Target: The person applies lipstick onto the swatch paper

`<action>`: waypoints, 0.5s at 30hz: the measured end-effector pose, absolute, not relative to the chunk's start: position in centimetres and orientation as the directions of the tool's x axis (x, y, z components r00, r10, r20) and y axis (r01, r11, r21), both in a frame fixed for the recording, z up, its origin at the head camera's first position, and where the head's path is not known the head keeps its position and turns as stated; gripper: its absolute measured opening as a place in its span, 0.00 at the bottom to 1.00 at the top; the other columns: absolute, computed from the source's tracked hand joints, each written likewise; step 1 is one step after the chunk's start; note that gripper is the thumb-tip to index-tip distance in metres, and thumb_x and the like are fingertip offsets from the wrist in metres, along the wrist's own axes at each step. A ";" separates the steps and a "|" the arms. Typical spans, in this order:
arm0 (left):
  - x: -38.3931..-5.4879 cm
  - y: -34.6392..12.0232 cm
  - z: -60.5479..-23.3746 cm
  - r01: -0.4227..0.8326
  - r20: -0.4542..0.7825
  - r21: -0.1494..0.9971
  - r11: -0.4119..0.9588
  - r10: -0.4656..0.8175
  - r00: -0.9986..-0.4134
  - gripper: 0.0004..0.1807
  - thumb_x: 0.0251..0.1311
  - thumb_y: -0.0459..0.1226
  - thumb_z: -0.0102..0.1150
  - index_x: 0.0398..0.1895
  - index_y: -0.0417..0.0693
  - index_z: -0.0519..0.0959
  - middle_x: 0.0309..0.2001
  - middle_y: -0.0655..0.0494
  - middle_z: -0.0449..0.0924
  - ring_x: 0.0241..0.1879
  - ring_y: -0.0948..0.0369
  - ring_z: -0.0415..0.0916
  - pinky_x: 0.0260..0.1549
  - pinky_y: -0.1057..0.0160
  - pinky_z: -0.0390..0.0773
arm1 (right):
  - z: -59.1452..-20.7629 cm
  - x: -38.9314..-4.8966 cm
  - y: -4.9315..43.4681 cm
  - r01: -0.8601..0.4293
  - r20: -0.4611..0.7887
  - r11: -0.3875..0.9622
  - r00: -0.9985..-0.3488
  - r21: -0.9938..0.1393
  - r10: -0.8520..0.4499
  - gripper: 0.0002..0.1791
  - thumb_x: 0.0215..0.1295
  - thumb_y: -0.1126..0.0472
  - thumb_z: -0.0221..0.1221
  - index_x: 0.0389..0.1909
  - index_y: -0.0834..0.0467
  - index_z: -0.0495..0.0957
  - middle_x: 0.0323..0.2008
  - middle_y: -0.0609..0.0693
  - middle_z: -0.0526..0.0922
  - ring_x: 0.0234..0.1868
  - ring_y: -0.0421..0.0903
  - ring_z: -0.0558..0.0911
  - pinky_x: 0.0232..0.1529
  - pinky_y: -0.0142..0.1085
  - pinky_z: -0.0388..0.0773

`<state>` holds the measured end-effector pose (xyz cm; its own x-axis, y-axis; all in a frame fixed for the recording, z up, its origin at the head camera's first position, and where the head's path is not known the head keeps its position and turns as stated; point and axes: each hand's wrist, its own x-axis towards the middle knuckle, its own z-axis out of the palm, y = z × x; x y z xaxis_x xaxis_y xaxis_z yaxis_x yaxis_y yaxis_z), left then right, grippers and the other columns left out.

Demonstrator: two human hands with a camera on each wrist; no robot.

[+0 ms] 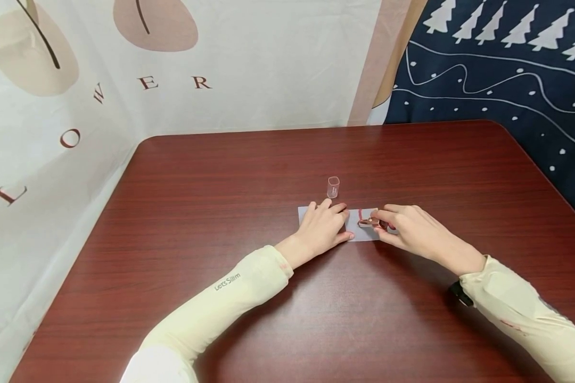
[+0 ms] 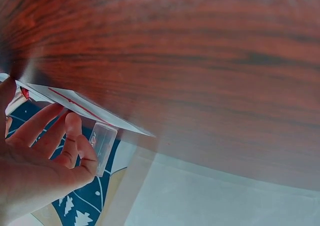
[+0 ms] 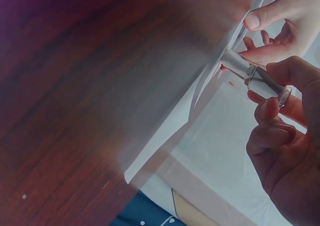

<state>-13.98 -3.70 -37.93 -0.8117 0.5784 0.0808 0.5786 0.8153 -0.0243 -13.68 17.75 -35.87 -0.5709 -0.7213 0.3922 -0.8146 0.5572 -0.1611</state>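
Note:
My right hand [image 1: 414, 229] pinches a shiny metallic lipstick [image 1: 370, 222] between thumb and fingers. The lipstick lies almost level, its tip end low over a small white sheet of paper [image 1: 361, 234]. In the right wrist view a bit of red shows at the tip of the lipstick [image 3: 261, 81], right at the paper. A red line [image 2: 82, 105] is on the sheet. My left hand [image 1: 321, 226] rests on the paper's left part with fingers spread, covering much of it. Just beyond its fingertips a clear cap [image 1: 333, 188] stands upright on the table.
The dark red wooden table [image 1: 230, 186] reaches away on all sides of the paper. Behind it hangs a pale curtain [image 1: 268, 64] with letters, and at the right a navy cloth [image 1: 489, 80] with white trees. A dark watch band [image 1: 461, 293] shows at the right cuff.

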 end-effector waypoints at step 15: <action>-14.0 -3.6 -37.9 0.575 0.073 -0.045 0.817 0.577 -0.814 0.27 0.57 0.59 0.54 0.54 0.54 0.78 0.58 0.59 0.73 0.52 0.56 0.67 0.37 0.58 0.67 | -35.8 -13.4 17.8 -0.819 0.391 0.552 -0.565 -0.158 -0.727 0.10 0.50 0.66 0.61 0.35 0.62 0.81 0.22 0.44 0.71 0.16 0.34 0.64 0.17 0.29 0.64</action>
